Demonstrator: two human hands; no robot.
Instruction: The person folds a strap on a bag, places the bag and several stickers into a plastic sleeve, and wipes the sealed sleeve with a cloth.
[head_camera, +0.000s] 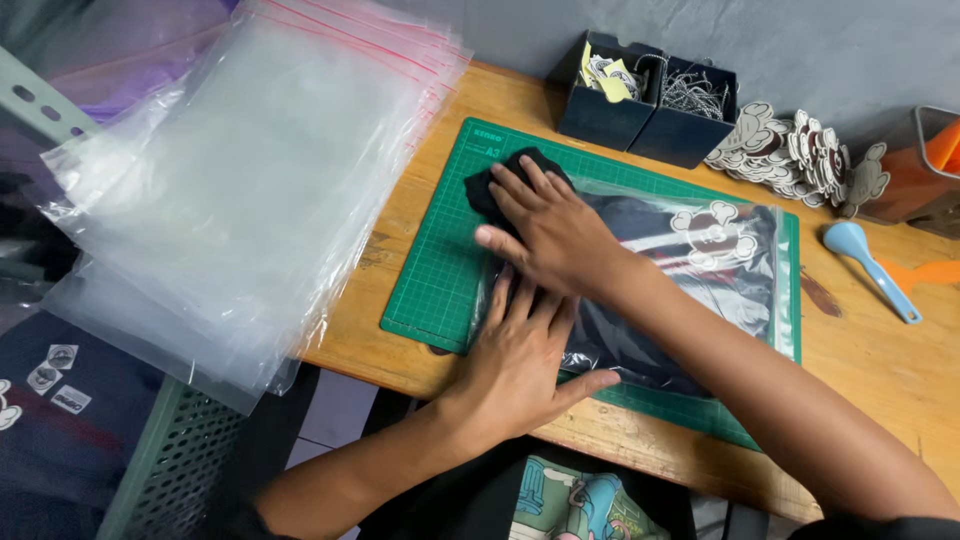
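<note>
Both hands (535, 300) flat on bagged black garment (650, 290) atop green cutting mat (440, 270).

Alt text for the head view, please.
Both hands, left hand and right hand, press flat on a dark garment partly inside a clear zip bag on a green cutting mat; a stack of empty bags lies alongside.

Both arms were bare up past the elbows, no rings or watch on the left hand (515, 365) or right hand (555, 235).
</note>
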